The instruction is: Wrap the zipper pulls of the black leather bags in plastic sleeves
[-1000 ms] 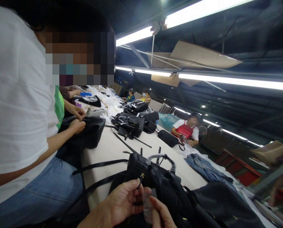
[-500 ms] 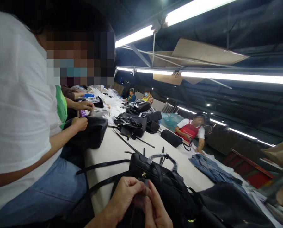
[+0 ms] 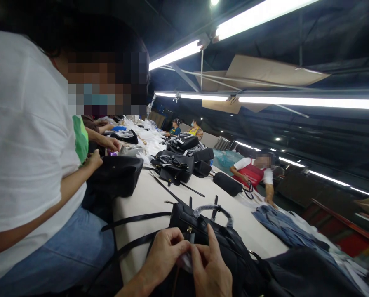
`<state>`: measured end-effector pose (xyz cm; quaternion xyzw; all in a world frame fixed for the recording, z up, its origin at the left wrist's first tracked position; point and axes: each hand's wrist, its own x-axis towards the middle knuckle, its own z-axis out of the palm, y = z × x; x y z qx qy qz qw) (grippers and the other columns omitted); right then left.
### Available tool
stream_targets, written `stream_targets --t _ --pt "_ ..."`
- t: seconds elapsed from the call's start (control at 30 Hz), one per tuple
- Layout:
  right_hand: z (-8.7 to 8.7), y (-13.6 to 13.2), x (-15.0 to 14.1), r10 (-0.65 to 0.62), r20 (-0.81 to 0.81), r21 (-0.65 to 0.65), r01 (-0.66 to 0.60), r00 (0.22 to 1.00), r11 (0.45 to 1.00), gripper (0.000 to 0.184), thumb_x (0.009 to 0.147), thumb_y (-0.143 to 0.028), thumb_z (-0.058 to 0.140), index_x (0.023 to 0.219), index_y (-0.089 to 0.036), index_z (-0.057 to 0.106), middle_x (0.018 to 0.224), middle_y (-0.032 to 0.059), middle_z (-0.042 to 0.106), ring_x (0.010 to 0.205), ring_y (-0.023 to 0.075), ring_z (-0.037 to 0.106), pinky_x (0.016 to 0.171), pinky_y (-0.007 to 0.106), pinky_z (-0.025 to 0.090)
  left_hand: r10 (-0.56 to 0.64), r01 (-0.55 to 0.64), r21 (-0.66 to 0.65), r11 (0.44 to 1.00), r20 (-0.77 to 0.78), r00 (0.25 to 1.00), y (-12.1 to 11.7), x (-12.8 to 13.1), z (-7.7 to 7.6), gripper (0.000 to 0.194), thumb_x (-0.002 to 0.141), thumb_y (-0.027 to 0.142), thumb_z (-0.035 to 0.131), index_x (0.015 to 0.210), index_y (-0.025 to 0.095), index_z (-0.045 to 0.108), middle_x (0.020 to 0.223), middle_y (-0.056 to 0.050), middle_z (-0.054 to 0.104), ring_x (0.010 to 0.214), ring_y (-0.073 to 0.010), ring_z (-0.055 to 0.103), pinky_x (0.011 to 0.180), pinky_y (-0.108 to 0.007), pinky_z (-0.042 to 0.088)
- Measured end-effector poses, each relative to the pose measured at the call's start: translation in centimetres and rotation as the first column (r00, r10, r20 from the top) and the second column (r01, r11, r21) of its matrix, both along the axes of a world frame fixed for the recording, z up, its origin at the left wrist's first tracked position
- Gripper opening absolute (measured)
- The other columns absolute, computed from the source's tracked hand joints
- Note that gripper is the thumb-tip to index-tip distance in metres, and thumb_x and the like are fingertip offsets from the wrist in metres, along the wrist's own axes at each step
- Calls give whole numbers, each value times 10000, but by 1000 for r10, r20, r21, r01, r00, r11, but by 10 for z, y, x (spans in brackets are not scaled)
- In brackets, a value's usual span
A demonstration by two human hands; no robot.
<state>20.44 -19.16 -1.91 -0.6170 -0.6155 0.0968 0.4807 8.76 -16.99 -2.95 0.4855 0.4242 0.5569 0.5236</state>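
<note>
Left hand and right hand at six o'clock, both pinching a scrap of clear plastic, against a black leather backpack, on a white table

no text, label, brand or number can be read in this view. the red apron worn by the seated worker bears a small pale marking across the chest, too small and blurred to read. the gold-coloured fitting on the black bag shows no legible stamp at this resolution.
</note>
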Motion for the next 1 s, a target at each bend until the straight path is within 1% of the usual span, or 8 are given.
stream_targets --t 0.2,0.33,0.43,0.5,0.6,0.7,0.8,1.0 --pt "1 5 -1 -9 29 30 9 1000 1000 717 852 -450 434 1450 -59 379 617 -17 691 528 210 657 522 289 428 116 -107 77 991 -115 987 5 1 0 139 661 170 628 597 193 506 559 55 480 563 -118 433 518 -223 329" --pt "1 2 -4 -40 35 -21 41 999 999 679 846 -356 419 1461 -75 356 635 -29 695 551 198 665 535 275 428 98 -94 84 992 -38 994 11 4 -3 131 629 93 591 656 191 509 594 63 488 577 -110 448 536 -220 343" --pt "3 1 -4 -25 8 -56 25 1000 998 695 846 -365 438 1475 -91 332 658 -38 705 586 192 678 550 265 438 91 -97 75 992 84 992 15 7 -5 182 595 50 582 701 186 522 637 59 513 606 -105 476 562 -212 369" --pt "4 0 -4 -17 -21 -70 15 1000 997 703 844 -374 453 1477 -92 331 670 -39 712 606 189 686 567 260 446 77 -83 30 996 180 981 18 8 -5 192 594 57 592 730 180 534 655 48 546 617 -109 510 575 -213 390" --pt "4 1 -6 -6 -53 -71 2 999 997 711 843 -376 462 1476 -82 331 691 -31 725 632 190 695 573 257 452 67 -65 -17 998 275 959 21 9 -4 128 637 111 595 742 169 552 659 27 587 619 -122 560 611 -234 437" --pt "5 4 -8 -9 -63 -64 5 998 998 706 849 -386 465 1472 -80 338 711 -18 736 650 199 701 584 262 461 108 -104 -30 994 265 958 24 10 -4 98 644 113 585 725 163 562 645 25 590 597 -118 566 599 -234 443" --pt "7 11 -7 3 -57 -74 -7 998 997 702 860 -402 456 1469 -74 337 714 2 737 642 217 695 583 276 466 139 -139 -13 990 242 960 26 12 -4 159 608 63 576 732 161 567 642 37 585 586 -101 549 569 -208 426" --pt "15 30 -10 27 -14 -150 -29 1000 988 730 863 -400 419 1478 -34 278 744 48 742 696 265 699 620 320 457 127 -134 15 991 237 963 33 15 -7 268 619 56 581 859 172 549 590 68 556 558 -102 538 537 -199 414"
